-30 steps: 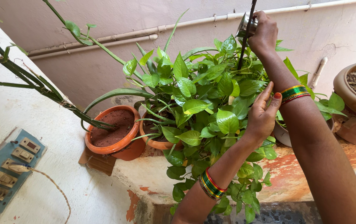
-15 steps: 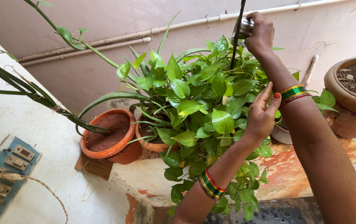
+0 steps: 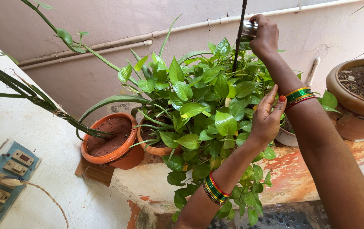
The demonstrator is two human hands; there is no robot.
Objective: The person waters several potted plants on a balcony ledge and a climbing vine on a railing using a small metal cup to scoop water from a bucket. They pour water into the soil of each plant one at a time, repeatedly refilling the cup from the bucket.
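Observation:
My right hand (image 3: 266, 34) is raised over a leafy green pothos plant (image 3: 207, 101) and grips a small steel cup (image 3: 248, 29), tilted toward the leaves, next to a dark upright stake (image 3: 238, 38). My left hand (image 3: 267, 118) is open, fingers together, pressed against the plant's foliage on its right side, holding the leaves back. Both wrists wear green, red and gold bangles. The plant's own pot is mostly hidden by leaves.
An orange clay pot (image 3: 107, 142) of bare soil and a smaller pot (image 3: 156, 148) sit on a worn ledge (image 3: 292, 174). A large brown pot (image 3: 356, 97) stands at right. A switch panel (image 3: 3, 180) hangs on the left wall; pipes (image 3: 105, 42) run behind.
The view has drifted slightly, so everything sits a little further left. My right hand keeps the cup tilted above the plant; my left hand stays on the leaves.

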